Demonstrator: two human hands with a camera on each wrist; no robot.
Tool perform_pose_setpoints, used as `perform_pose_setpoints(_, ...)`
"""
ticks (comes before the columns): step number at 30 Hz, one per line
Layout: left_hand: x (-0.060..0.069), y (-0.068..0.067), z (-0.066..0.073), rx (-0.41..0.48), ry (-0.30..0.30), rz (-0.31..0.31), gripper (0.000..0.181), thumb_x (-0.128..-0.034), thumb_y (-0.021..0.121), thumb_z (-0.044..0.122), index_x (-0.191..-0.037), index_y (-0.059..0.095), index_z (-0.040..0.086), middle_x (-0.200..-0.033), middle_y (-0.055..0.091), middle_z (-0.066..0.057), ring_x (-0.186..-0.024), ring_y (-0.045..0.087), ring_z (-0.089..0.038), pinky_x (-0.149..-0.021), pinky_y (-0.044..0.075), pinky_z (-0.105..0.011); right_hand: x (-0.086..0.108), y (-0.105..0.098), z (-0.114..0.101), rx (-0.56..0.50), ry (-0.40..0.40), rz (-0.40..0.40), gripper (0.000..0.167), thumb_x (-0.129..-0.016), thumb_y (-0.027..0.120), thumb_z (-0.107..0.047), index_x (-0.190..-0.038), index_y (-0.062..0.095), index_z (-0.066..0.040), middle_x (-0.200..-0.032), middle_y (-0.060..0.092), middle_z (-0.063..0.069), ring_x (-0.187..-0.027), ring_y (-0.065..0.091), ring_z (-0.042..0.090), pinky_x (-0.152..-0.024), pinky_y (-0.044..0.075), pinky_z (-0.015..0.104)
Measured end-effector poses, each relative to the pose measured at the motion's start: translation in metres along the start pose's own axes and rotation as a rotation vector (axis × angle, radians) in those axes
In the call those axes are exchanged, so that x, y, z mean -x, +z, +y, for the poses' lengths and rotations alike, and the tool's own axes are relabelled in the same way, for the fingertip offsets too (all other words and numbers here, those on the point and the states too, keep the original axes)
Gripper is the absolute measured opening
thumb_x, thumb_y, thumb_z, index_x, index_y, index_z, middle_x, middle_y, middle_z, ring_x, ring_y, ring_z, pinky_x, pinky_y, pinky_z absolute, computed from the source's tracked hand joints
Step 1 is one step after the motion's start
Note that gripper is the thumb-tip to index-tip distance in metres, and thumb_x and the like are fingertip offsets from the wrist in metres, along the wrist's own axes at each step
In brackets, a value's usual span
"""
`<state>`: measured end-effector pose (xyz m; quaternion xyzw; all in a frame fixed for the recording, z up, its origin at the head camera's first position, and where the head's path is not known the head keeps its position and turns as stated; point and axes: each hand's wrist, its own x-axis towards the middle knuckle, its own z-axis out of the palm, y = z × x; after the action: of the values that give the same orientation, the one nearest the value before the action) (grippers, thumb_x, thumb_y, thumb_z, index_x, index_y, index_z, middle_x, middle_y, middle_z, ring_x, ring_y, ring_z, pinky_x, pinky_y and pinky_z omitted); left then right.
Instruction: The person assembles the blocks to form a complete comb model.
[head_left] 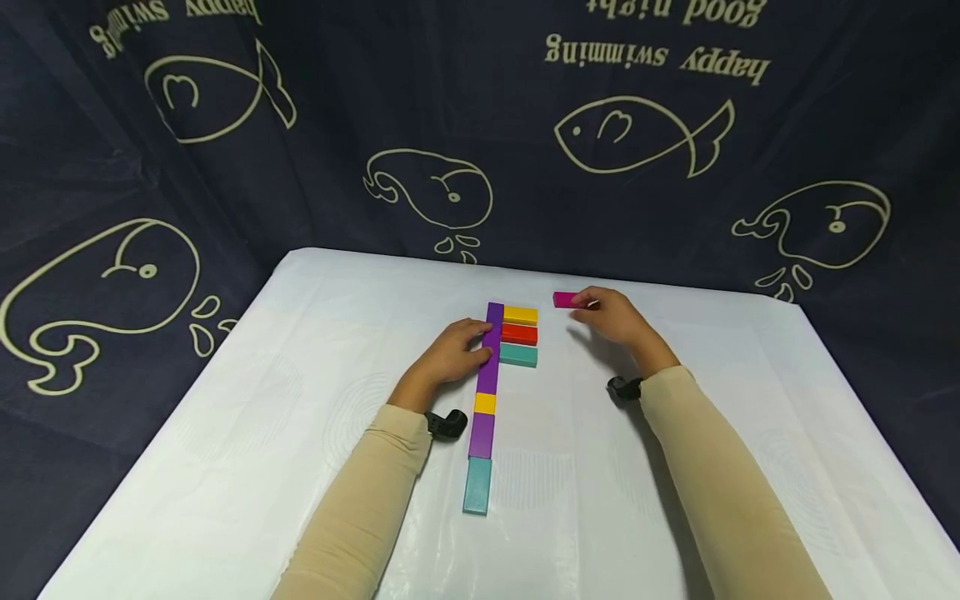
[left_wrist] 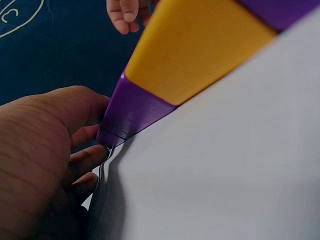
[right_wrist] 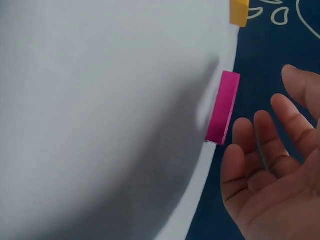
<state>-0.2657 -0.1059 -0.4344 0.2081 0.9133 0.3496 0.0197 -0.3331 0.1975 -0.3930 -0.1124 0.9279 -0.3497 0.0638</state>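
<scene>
My left hand [head_left: 452, 352] rests its fingertips against the left side of the purple stretch [head_left: 487, 379] of a line of blocks. In the left wrist view, the thumb and fingers lie around the far end of a purple block [left_wrist: 135, 107], just beyond a yellow block [left_wrist: 195, 50]. At the back, my right hand [head_left: 613, 317] is beside a magenta block [head_left: 565, 300], fingers overlapping its right end in the head view. In the right wrist view, its loosely spread fingers [right_wrist: 242, 132] stand apart from that block, which lies on the white surface.
Right of the purple stretch lie yellow [head_left: 521, 315], red [head_left: 519, 334] and teal [head_left: 518, 355] blocks, side by side. The line runs nearer through a small yellow block [head_left: 485, 403] and a purple one [head_left: 482, 436] to a teal block [head_left: 477, 486]. A dark printed curtain [head_left: 517, 217] hangs behind the white table [head_left: 225, 467].
</scene>
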Motion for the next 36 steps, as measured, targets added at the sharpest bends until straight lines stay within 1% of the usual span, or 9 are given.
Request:
perform_pose_setpoints(5, 0.000, 0.000, 0.002, -0.001, 0.006, -0.002, 0.052, -0.0953, 0.059, 0.022, -0.142, 0.052, 0.002, -0.144, 0.050, -0.017, -0.139, 0.039, -0.033, -0.118, 0.026, -0.043, -0.005, 0.001, 0.006, -0.025, 0.026, 0.015, 0.030, -0.097, 0.065, -0.020, -0.122, 0.062, -0.004, -0.122, 0.058, 0.016, -0.107, 0.055, 0.033, -0.087, 0.048, 0.040)
perform_pose_setpoints(11, 0.001, -0.001, 0.005, 0.003, -0.005, -0.003, 0.052, -0.0953, 0.059, 0.022, -0.142, 0.052, 0.002, -0.145, 0.050, -0.017, -0.139, 0.038, -0.033, -0.118, 0.026, -0.043, -0.011, 0.000, 0.009, -0.029, 0.043, 0.035, 0.030, -0.097, 0.064, -0.020, -0.122, 0.061, -0.004, -0.121, 0.057, 0.015, -0.103, 0.053, 0.031, -0.082, 0.049, 0.039)
perform_pose_setpoints(14, 0.001, -0.002, 0.004, 0.000, -0.016, -0.010, 0.053, -0.0955, 0.059, 0.023, -0.143, 0.051, 0.002, -0.146, 0.048, -0.016, -0.140, 0.037, -0.032, -0.118, 0.025, -0.042, -0.015, 0.001, 0.011, -0.026, 0.054, 0.042, 0.032, -0.096, 0.065, -0.020, -0.124, 0.060, -0.005, -0.123, 0.056, 0.015, -0.104, 0.053, 0.032, -0.081, 0.050, 0.039)
perform_pose_setpoints(17, 0.000, -0.002, 0.004, -0.001, -0.024, -0.019, 0.053, -0.0958, 0.060, 0.024, -0.144, 0.050, 0.003, -0.147, 0.047, -0.016, -0.141, 0.035, -0.031, -0.119, 0.024, -0.041, -0.020, 0.001, 0.014, -0.021, 0.062, 0.044, 0.037, -0.096, 0.065, -0.020, -0.128, 0.057, -0.004, -0.130, 0.054, 0.017, -0.111, 0.053, 0.033, -0.085, 0.051, 0.041)
perform_pose_setpoints(20, 0.001, -0.002, 0.004, -0.004, -0.023, -0.015, 0.053, -0.0958, 0.060, 0.024, -0.144, 0.051, 0.003, -0.147, 0.047, -0.016, -0.141, 0.036, -0.031, -0.118, 0.024, -0.042, -0.024, 0.003, 0.016, -0.014, 0.060, 0.037, 0.043, -0.097, 0.065, -0.020, -0.134, 0.053, -0.003, -0.138, 0.050, 0.019, -0.117, 0.052, 0.035, -0.091, 0.051, 0.045)
perform_pose_setpoints(24, 0.001, -0.001, 0.003, -0.006, -0.020, -0.009, 0.053, -0.0959, 0.059, 0.023, -0.144, 0.051, 0.003, -0.147, 0.048, -0.016, -0.140, 0.036, -0.032, -0.118, 0.025, -0.042, -0.027, 0.004, 0.018, -0.004, 0.065, 0.022, 0.048, -0.097, 0.063, -0.020, -0.140, 0.049, -0.003, -0.143, 0.047, 0.021, -0.120, 0.049, 0.036, -0.097, 0.047, 0.047)
perform_pose_setpoints(29, 0.000, -0.001, 0.001, -0.007, -0.021, -0.008, 0.053, -0.0960, 0.060, 0.024, -0.144, 0.051, 0.003, -0.147, 0.048, -0.016, -0.141, 0.036, -0.031, -0.118, 0.025, -0.041, -0.028, 0.005, 0.019, 0.001, 0.078, 0.005, 0.048, -0.098, 0.062, -0.019, -0.141, 0.048, -0.004, -0.141, 0.048, 0.021, -0.120, 0.049, 0.036, -0.100, 0.045, 0.047)
perform_pose_setpoints(36, 0.000, -0.001, 0.001, -0.003, -0.020, -0.010, 0.053, -0.0957, 0.060, 0.024, -0.143, 0.051, 0.003, -0.146, 0.049, -0.016, -0.140, 0.037, -0.031, -0.118, 0.025, -0.041, -0.030, 0.007, 0.021, 0.010, 0.056, 0.003, 0.044, -0.098, 0.061, -0.016, -0.139, 0.050, -0.001, -0.133, 0.052, 0.020, -0.118, 0.049, 0.034, -0.105, 0.040, 0.047)
